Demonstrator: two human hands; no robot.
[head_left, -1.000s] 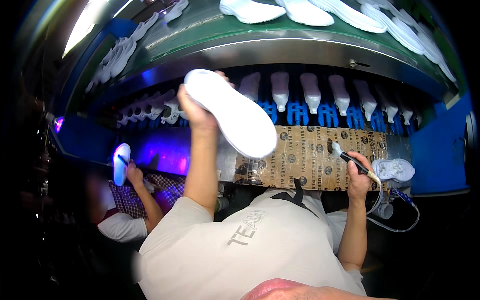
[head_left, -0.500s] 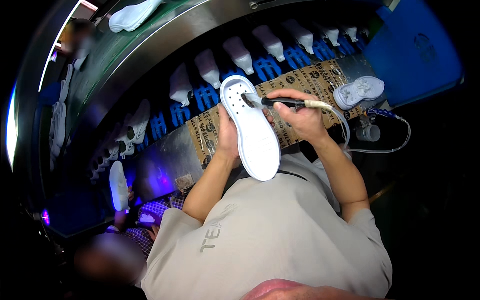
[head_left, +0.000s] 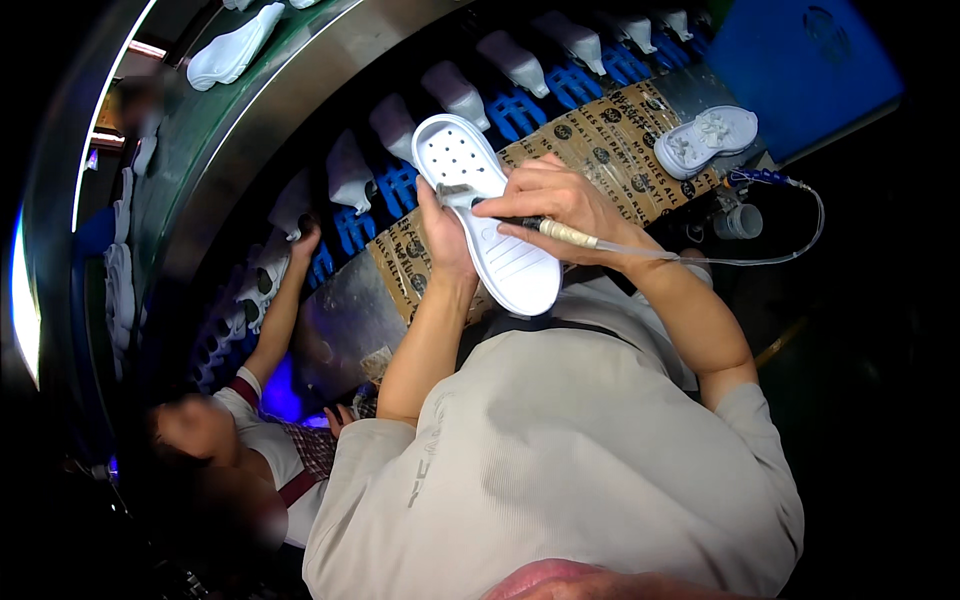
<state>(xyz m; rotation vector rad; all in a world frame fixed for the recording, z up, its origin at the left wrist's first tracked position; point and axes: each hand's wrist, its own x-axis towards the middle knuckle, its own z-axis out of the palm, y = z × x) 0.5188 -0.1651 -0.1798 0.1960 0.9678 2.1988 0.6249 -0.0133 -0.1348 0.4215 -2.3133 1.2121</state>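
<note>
A white shoe sole [head_left: 520, 268], its inner side up, is tilted in front of my body. My left hand [head_left: 446, 240] is closed round its left edge, the thumb along the rim and the other fingers hidden underneath. Small dark holes dot the far end, and thin lines cross the near end. My right hand [head_left: 568, 200] grips a brush [head_left: 568, 234] with a black and cream wrapped handle and a clear tube trailing from it. The bristles [head_left: 458, 192] lie against the sole's middle, by the left edge near my left thumb.
A bench [head_left: 610, 140] covered in printed brown tape lies beyond, with another pair of white soles [head_left: 706, 142] at its right. Nearby are a small jar [head_left: 738, 222] and a blue bin [head_left: 800, 70]. Shoe uppers [head_left: 515, 62] line a rack with blue holders. A co-worker's arm [head_left: 282, 310] reaches in at left.
The brush has moved from the holed end to the sole's middle left edge, and my right hand has turned. The sole has shifted up slightly. The co-worker's arm now reaches toward the rack.
</note>
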